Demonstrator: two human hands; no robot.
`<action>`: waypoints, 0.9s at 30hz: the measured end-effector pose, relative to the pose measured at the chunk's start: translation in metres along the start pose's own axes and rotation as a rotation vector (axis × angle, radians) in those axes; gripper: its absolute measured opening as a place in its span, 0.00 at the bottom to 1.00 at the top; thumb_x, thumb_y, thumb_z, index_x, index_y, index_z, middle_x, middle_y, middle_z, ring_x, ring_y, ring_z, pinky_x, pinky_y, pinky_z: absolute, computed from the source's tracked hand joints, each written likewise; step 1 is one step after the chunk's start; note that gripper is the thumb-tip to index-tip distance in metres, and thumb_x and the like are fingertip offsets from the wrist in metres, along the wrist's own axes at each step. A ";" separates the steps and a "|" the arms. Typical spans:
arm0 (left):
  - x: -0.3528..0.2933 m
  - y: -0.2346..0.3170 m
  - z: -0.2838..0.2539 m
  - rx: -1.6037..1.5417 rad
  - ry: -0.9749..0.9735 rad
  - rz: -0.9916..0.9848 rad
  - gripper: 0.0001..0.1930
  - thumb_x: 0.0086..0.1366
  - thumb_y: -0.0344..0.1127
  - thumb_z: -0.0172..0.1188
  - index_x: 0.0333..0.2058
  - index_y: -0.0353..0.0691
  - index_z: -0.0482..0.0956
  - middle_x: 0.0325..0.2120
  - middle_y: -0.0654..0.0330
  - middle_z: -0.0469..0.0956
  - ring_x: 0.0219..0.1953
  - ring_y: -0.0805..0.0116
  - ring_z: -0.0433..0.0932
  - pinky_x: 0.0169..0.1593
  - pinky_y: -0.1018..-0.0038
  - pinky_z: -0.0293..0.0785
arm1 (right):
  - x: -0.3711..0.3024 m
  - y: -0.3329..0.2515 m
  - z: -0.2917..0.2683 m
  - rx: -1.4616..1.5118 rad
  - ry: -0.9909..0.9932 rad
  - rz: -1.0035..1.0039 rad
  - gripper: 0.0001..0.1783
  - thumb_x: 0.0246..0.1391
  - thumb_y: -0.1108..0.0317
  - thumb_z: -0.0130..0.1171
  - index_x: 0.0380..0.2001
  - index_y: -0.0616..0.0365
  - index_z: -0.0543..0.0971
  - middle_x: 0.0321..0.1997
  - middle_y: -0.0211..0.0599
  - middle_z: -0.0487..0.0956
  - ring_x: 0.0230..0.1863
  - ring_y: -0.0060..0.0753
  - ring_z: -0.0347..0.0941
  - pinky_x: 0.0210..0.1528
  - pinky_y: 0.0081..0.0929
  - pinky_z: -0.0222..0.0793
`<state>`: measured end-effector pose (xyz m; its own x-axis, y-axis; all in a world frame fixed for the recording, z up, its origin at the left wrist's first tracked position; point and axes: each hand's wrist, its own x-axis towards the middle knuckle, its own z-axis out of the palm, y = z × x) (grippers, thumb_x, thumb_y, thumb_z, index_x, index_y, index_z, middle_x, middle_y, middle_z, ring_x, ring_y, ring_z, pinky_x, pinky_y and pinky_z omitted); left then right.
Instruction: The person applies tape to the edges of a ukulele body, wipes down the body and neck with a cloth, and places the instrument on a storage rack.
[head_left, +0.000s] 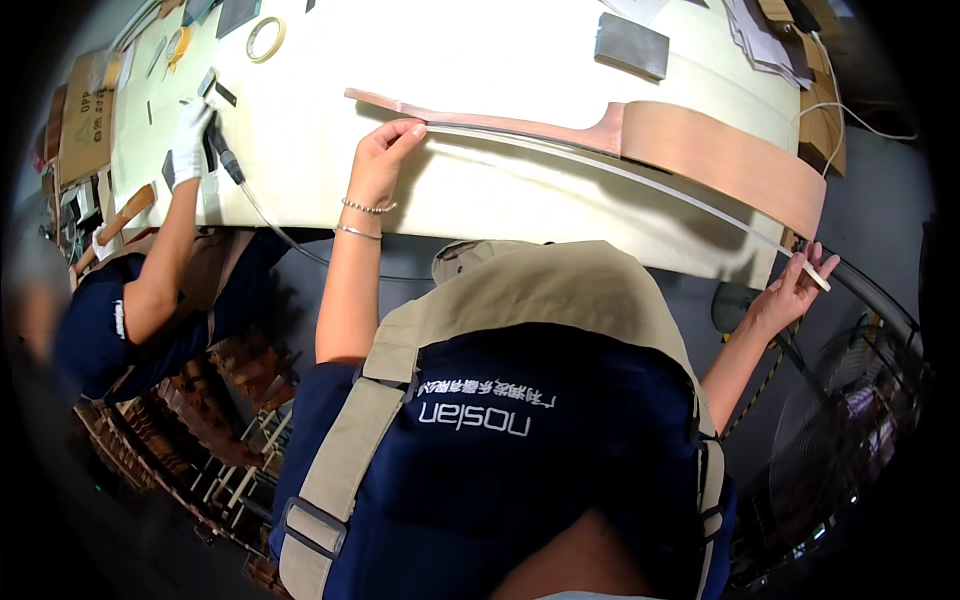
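Near the front edge of the bench (500,205), the guitar (715,155) lay on its side. The left hand (380,157) pinched a strip (650,180) by the neck (530,127) and the right hand (790,295) gripped the strip's other end, likely to keep it straight.

Bright light washes a cream-topped worktable (320,75) across the upper frame, with grey floor (878,195) at right, a large caged fan (835,425) lower right, and racked brown wooden pieces (190,420) lower left.
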<state>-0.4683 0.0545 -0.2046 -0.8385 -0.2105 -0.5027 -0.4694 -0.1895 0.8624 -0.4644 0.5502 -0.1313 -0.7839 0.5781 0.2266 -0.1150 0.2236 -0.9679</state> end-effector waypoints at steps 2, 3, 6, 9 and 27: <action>0.005 0.000 -0.001 -0.034 -0.034 -0.028 0.08 0.58 0.32 0.61 0.33 0.33 0.78 0.30 0.63 0.77 0.34 0.78 0.74 0.42 0.83 0.70 | 0.006 0.008 0.005 0.055 -0.017 0.033 0.36 0.55 0.75 0.54 0.63 0.64 0.49 0.56 0.43 0.66 0.55 0.33 0.64 0.61 0.32 0.57; 0.008 0.001 -0.002 -0.050 -0.052 -0.043 0.08 0.58 0.32 0.61 0.33 0.32 0.78 0.28 0.63 0.78 0.33 0.78 0.74 0.41 0.83 0.71 | 0.009 0.015 0.004 0.086 -0.023 0.036 0.37 0.55 0.75 0.54 0.63 0.64 0.49 0.54 0.43 0.66 0.54 0.32 0.65 0.60 0.32 0.59; 0.012 0.004 -0.002 0.004 -0.065 -0.071 0.08 0.57 0.31 0.61 0.32 0.32 0.78 0.29 0.62 0.78 0.33 0.78 0.75 0.39 0.83 0.72 | 0.012 0.031 -0.002 0.125 -0.022 0.034 0.37 0.54 0.75 0.54 0.63 0.65 0.48 0.50 0.42 0.69 0.50 0.30 0.67 0.57 0.31 0.63; 0.013 0.008 -0.003 0.063 -0.071 -0.118 0.07 0.58 0.30 0.60 0.33 0.31 0.77 0.30 0.60 0.78 0.35 0.74 0.76 0.44 0.79 0.72 | 0.012 0.033 -0.001 0.074 0.000 0.017 0.37 0.54 0.76 0.54 0.63 0.65 0.49 0.47 0.41 0.70 0.48 0.29 0.69 0.55 0.30 0.66; 0.003 0.005 0.011 0.267 0.222 0.169 0.05 0.54 0.26 0.63 0.27 0.36 0.74 0.31 0.58 0.77 0.36 0.73 0.76 0.38 0.79 0.73 | 0.007 0.033 0.005 -0.009 0.044 0.002 0.36 0.54 0.77 0.54 0.63 0.64 0.49 0.48 0.39 0.69 0.48 0.28 0.68 0.54 0.29 0.66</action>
<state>-0.4762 0.0637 -0.2005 -0.8439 -0.4251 -0.3273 -0.4093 0.1158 0.9050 -0.4770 0.5576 -0.1619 -0.7565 0.6125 0.2293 -0.1078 0.2289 -0.9674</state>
